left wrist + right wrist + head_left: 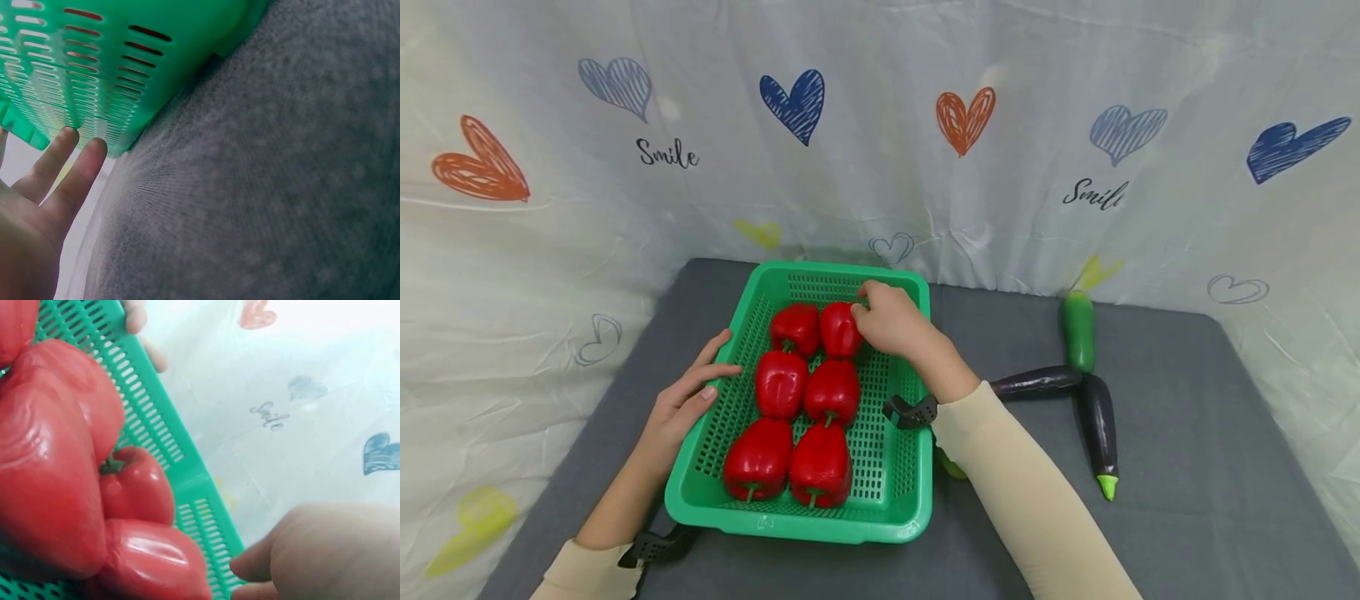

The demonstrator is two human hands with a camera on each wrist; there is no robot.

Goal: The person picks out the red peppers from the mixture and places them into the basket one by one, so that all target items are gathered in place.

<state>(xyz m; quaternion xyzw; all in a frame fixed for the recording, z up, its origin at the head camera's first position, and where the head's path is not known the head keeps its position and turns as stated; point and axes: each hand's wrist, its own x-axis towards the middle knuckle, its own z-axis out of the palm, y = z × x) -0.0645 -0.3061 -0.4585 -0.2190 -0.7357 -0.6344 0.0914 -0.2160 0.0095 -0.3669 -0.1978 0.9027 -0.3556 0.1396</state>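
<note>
Several red bell peppers lie in two columns in a green plastic basket (891, 521). Over the basket's far right part is my right hand (895, 321), its fingertips close beside the farthest right bell pepper (840, 331). In the right wrist view a gap shows between the fingers (253, 562) and that glossy bell pepper (156, 556). My left hand (679, 408) rests at the basket's left rim with fingers spread. In the left wrist view its extended fingers (84, 169) are against or very near the slotted outer wall.
Right of the basket, on the grey cloth (1187, 433), lie a green cucumber-like vegetable (1079, 332) and two dark eggplants, one (1097, 425) pointing toward me. A green thing (953, 467) is mostly hidden by my right sleeve. A white heart-printed curtain (865, 167) hangs behind.
</note>
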